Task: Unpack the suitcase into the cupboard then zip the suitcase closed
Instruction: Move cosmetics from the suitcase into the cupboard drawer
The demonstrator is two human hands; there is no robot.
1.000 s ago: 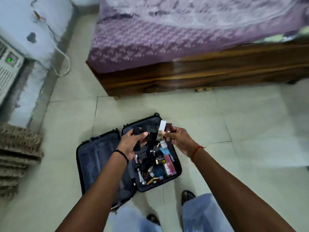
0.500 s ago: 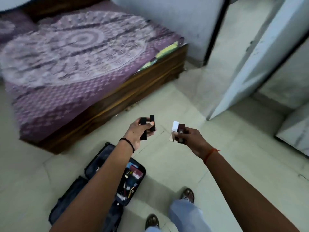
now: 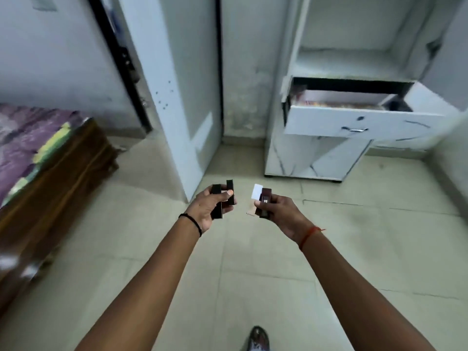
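Two small black boxes (image 3: 222, 200), slim and rectangular with hard matte faces, stand nearly upright in the left hand (image 3: 211, 207), whose fingers and thumb curl around them. The right hand (image 3: 277, 211) pinches a dark maroon box (image 3: 264, 202) together with a narrow white-topped box (image 3: 255, 198), both flat-sided and apparently of card. Both hands are held out over the pale tiled floor (image 3: 354, 249), well short of the white cupboard (image 3: 316, 158) at the far right. Its drawer (image 3: 354, 121) is pulled open, showing a smooth white front with a slim metal handle (image 3: 354, 129) and a patterned lining inside; an open shelf sits above it. Half a second ago the suitcase lay open on the floor at the lower left and the bed filled the upper left; now the suitcase is out of sight, only a corner of the wooden bed (image 3: 58, 158) with its purple patterned cover shows at the left edge, and the cupboard has come into full view ahead. The grip on all four boxes is unchanged. A white door (image 3: 182, 97) stands ajar left of the cupboard, and one shoe (image 3: 258, 338) shows at the bottom edge.
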